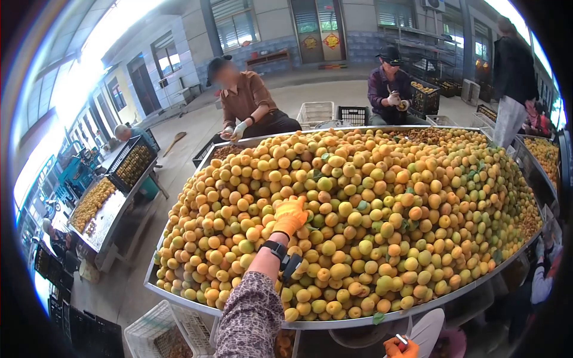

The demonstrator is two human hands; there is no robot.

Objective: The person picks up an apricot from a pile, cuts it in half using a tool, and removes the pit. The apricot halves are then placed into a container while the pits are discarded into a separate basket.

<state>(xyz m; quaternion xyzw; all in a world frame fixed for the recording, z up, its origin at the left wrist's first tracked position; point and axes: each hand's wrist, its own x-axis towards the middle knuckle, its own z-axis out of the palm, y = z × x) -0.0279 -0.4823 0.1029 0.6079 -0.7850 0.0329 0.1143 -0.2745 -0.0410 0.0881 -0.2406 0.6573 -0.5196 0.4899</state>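
Left hand (290,216): on the fruit (370,227); I cannot tell whether gripping.
Right hand (401,348): closed round a small tool (402,340).
Fruit: heaped across the bench (358,324) before me.

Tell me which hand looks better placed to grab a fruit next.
Probably the left hand: it is out at the fruit pile, while the right hand sits low, on the near side of the tray's edge, holding a slim object.
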